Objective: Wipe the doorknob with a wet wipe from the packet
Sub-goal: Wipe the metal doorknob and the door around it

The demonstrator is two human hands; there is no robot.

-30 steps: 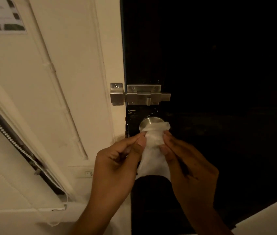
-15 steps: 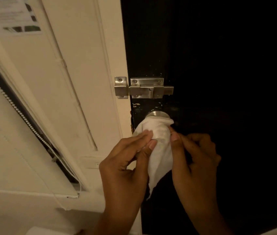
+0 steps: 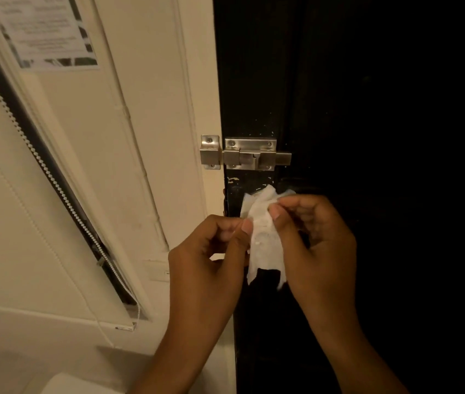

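Note:
A white wet wipe is draped over the doorknob on the dark door, just under the bolt; the knob itself is hidden beneath the wipe. My left hand pinches the wipe's left edge between thumb and fingers. My right hand grips the wipe from the right, fingertips pressed into its upper part. The wipe's lower end hangs loose between both hands. No wipe packet is in view.
A steel slide bolt bridges the door and the cream frame above the hands. A window blind with a bead chain slants at left. A printed notice is stuck on the wall. A wall switch sits near my left hand.
The wipe now covers the whole knob, whose metal top showed before. My right hand has moved up onto the wipe. The view has shifted closer and to the left.

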